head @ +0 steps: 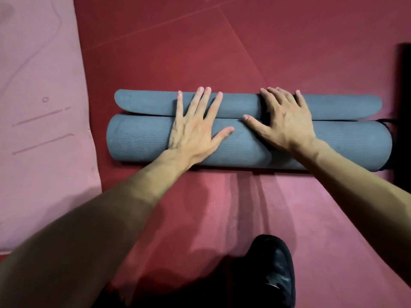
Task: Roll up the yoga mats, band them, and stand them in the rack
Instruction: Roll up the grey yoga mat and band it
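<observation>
A grey-blue yoga mat [138, 138] lies across the red floor, rolled into a thick roll with its last flap [146, 103] still flat on the far side. My left hand [195, 127] rests flat on the roll, its straight fingers reaching over the flap. My right hand [282, 121] presses on the roll further right with spread fingers, fingertips at the flap's far edge. A dark strap [385, 125] shows at the roll's right end. No rack is in view.
A pink mat [40, 107] lies unrolled on the left. A red mat [244, 207] covers the floor under and in front of the roll. A black upright object [403, 112] stands at the right edge. My black shoe [273, 270] is at the bottom.
</observation>
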Motion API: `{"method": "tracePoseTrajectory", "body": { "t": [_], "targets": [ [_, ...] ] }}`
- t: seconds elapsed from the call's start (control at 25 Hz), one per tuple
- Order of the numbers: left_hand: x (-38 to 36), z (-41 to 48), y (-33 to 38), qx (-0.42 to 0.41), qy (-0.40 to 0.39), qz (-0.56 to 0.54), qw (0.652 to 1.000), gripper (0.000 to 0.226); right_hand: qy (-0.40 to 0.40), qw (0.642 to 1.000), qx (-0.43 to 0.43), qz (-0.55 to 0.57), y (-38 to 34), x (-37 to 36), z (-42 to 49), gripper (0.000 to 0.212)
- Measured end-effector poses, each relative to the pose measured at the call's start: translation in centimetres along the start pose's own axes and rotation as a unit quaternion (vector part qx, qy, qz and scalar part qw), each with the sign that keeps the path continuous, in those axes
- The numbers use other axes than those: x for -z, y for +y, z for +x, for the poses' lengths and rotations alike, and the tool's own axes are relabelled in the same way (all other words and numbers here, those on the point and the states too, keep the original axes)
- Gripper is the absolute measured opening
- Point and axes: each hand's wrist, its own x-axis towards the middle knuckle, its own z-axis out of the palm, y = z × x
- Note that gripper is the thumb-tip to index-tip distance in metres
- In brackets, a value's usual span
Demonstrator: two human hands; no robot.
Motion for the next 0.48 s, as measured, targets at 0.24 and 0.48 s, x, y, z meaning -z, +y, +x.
{"method": "tracePoseTrajectory", "body": {
  "t": [0.24,0.48],
  "targets": [
    [0.7,1.4,-0.6,-0.024,-0.049,-0.034,0.998,0.12,-0.032,0.997,0.05,-0.057,2.5,1.5,2.6,0.08],
    [0.1,0.8,-0.6,-0.077,0.025,0.022,0.996,0.111,-0.036,0.996,0.076,0.037,3.0,4.0,-0.1,0.07]
  ]
}}
